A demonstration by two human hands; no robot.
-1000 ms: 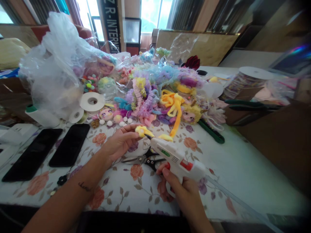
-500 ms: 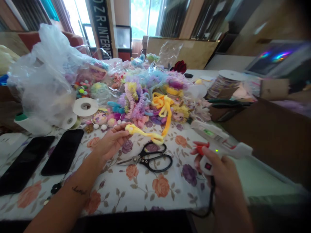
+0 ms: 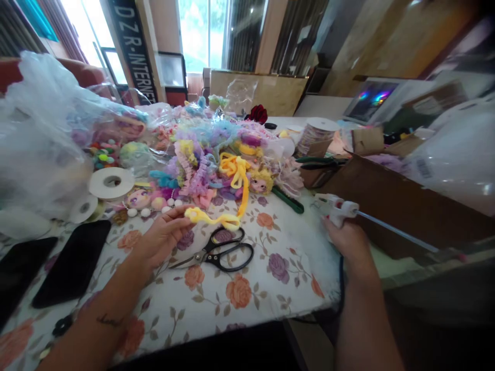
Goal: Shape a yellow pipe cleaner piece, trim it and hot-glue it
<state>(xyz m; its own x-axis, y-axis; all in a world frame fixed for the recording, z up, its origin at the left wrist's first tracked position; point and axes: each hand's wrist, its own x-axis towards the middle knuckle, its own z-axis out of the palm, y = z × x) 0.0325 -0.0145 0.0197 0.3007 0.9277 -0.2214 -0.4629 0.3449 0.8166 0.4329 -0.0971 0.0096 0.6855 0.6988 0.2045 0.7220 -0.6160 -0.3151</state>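
My left hand [image 3: 164,234] pinches one end of a fuzzy yellow strip [image 3: 211,219] between thumb and fingers, just above the flowered tablecloth. The strip loops and runs back to a tangled yellow-orange length [image 3: 234,167] on the pile. Black-handled scissors [image 3: 216,252] lie beneath it, blades pointing left. At the table's right side, my right hand [image 3: 350,242] is closed around a white glue gun [image 3: 335,207]. Its nozzle points left, and a clear glue stick [image 3: 394,230] sticks out of its back. The fingers on the trigger side are partly hidden.
Two black phones [image 3: 73,265] lie at left. White ribbon rolls [image 3: 112,181], a plastic bag [image 3: 42,129] and a heap of colourful trims with doll faces [image 3: 261,180] fill the back. A green-handled tool [image 3: 288,200] and a brown cardboard box [image 3: 398,206] are at right.
The view has swung right. My right hand has turned the glue gun, and its glue stick now shows, pointing right. My left hand still holds the yellow strip above the scissors.
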